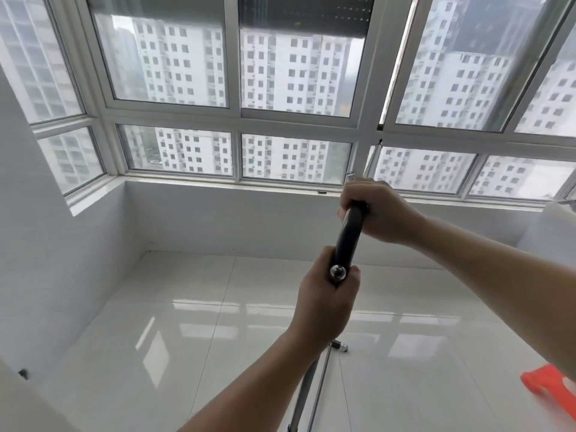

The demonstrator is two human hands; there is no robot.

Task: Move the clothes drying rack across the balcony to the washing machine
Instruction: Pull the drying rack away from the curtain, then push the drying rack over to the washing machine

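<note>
The drying rack shows as a black-sleeved top bar [350, 233] with a shiny metal end knob, pointing away from me toward the windows. My left hand [324, 304] is wrapped around the near end, just behind the knob. My right hand [378, 210] grips the far end of the black sleeve. Thin metal legs of the rack [318, 391] run down under my left forearm to a small caster [341, 347] on the tiles. The washing machine is hidden, except maybe a white corner [559, 213] at the right edge.
Glossy white floor tiles [174, 332] stretch ahead to a low white wall beneath large windows [237, 120]. A white wall closes the left side. An orange-red object [548, 385] lies on the floor at the lower right.
</note>
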